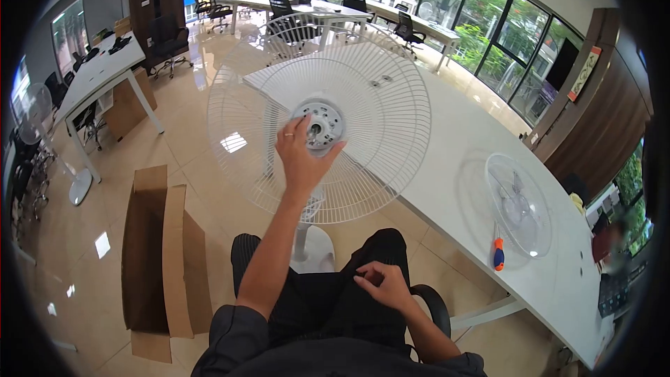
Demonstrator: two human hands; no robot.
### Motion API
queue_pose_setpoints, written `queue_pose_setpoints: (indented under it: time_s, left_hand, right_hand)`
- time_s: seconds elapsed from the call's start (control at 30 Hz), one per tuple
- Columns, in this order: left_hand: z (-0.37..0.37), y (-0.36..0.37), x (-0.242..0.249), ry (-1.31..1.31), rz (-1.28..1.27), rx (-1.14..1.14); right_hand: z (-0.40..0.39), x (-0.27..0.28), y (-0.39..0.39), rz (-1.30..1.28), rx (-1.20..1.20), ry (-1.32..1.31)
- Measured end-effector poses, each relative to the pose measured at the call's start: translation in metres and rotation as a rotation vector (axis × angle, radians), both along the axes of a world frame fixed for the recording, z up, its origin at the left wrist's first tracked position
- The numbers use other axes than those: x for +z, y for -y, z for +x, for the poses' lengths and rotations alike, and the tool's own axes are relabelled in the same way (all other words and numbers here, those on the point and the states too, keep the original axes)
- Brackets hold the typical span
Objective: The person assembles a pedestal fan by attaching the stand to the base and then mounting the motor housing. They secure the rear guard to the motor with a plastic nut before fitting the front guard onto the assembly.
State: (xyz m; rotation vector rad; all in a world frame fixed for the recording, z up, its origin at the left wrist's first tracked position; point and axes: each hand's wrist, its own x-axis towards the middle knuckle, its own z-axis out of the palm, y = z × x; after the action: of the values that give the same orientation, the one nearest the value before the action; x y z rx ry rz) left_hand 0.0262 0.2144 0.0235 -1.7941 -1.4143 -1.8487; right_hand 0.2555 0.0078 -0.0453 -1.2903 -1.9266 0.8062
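Observation:
A large round white wire fan grille [401, 132] stands before me on a white fan stand [301, 241]. My left hand [305, 157] grips the rim of the round hub [336, 124] at the grille's centre, thumb on the right side and fingers on the upper left. A shaft shows in the hub's middle. Over my lap, apart from the grille, my right hand [385, 286] is curled, thumb and fingertips close together. Whether something small is between them I cannot make out. Right of it on the table lies a screwdriver [498, 255] with a blue and orange handle.
On the white table [447, 146], clear fan blades [518, 206] lie in another round part. An open cardboard box [174, 265] stands on the floor at left. Another white fan [78, 185] stands farther left. Desks and office chairs [408, 30] line the back by the windows.

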Motion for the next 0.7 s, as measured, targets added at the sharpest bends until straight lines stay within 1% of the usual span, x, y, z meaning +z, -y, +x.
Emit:
queue_pose_setpoints:
  time_s: [0.03,0.07,0.13,0.17,0.2,0.27,0.3,0.37,0.4,0.47,0.5,0.57,0.6,0.67,0.7]
  left_hand:
    - [-0.007,0.001,0.007,-0.073,-0.020,-0.054]
    - [-0.013,0.003,0.011,-0.085,-0.024,-0.063]
    - [-0.021,0.007,0.016,-0.293,0.055,-0.051]
    - [-0.021,0.006,0.014,-0.222,0.042,-0.042]
    - [-0.017,0.006,0.013,-0.234,0.042,-0.040]
    - [-0.011,0.004,0.011,0.006,-0.035,-0.177]
    - [-0.011,0.003,0.011,0.000,-0.034,-0.175]
    - [-0.012,-0.001,0.015,-0.177,-0.011,-0.267]
    - [-0.012,-0.001,0.016,-0.180,-0.007,-0.267]
    - [-0.011,-0.002,0.022,0.139,0.017,-0.332]
    - [-0.012,-0.003,0.024,0.132,0.024,-0.330]
    - [-0.015,0.000,0.027,-0.309,0.039,-0.285]
    - [-0.016,0.001,0.029,-0.308,0.037,-0.280]
    - [-0.018,0.000,0.032,-0.073,0.089,-0.303]
    - [-0.018,-0.001,0.031,-0.077,0.089,-0.305]
  right_hand:
    - [0.008,-0.004,0.008,-0.046,-0.013,0.007]
    - [0.016,-0.008,0.015,-0.096,-0.023,0.011]
    - [0.029,-0.020,0.021,-0.111,-0.029,-0.017]
    - [0.031,-0.022,0.022,-0.102,-0.042,-0.028]
    - [0.032,-0.023,0.022,-0.093,-0.052,-0.039]
    - [0.028,-0.025,0.017,-0.081,-0.030,-0.058]
    - [0.022,-0.016,0.014,-0.072,-0.013,-0.064]
    - [0.006,0.003,0.003,-0.048,0.014,-0.098]
    - [0.002,0.009,0.000,-0.025,0.041,-0.130]
    - [0.000,0.009,-0.004,-0.012,0.056,-0.176]
    - [-0.002,0.008,-0.007,-0.006,0.073,-0.218]
    - [-0.006,-0.001,-0.006,-0.015,0.080,-0.225]
    - [-0.007,-0.004,-0.006,-0.029,0.081,-0.226]
    - [-0.012,-0.003,-0.004,-0.045,0.097,-0.221]
    - [-0.013,-0.003,-0.004,-0.053,0.107,-0.219]
